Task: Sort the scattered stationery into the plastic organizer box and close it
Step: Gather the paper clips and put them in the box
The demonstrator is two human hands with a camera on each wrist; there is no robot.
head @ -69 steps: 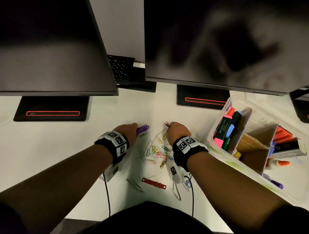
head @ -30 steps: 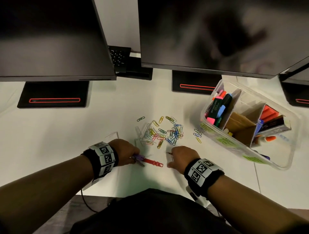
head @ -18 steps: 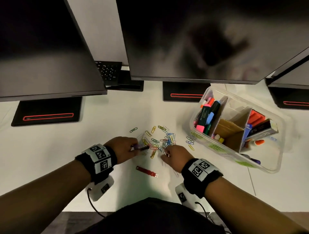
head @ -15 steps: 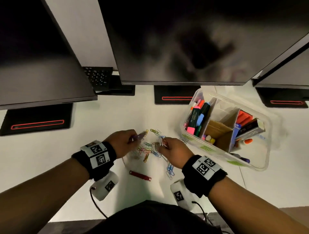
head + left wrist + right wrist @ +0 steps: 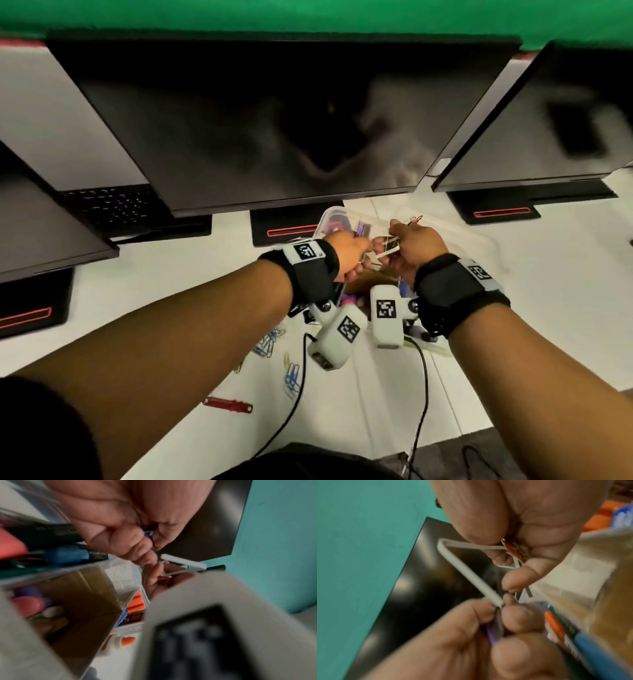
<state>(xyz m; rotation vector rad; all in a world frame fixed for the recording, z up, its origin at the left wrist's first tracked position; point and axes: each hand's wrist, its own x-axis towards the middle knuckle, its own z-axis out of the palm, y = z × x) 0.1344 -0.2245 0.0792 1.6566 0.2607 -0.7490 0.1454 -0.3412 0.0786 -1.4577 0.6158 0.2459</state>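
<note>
Both hands are raised over the clear plastic organizer box, which they mostly hide. My left hand pinches a purple clip and one end of a bent white strip. My right hand grips the strip's other end along with a red clip and some thin wire clips. The two hands almost touch. The left wrist view looks down into the box: a brown cardboard divider, markers and orange pieces. A long red clip and several paper clips lie on the white desk.
Three dark monitors stand along the back on black bases, close behind the box. A keyboard sits behind the left one. Camera cables trail from my wrists to the desk's front edge.
Both hands rose from the paper clip pile and moved right, over the box, carrying clips. The head view swung right and up. The long red clip stayed on the desk.
</note>
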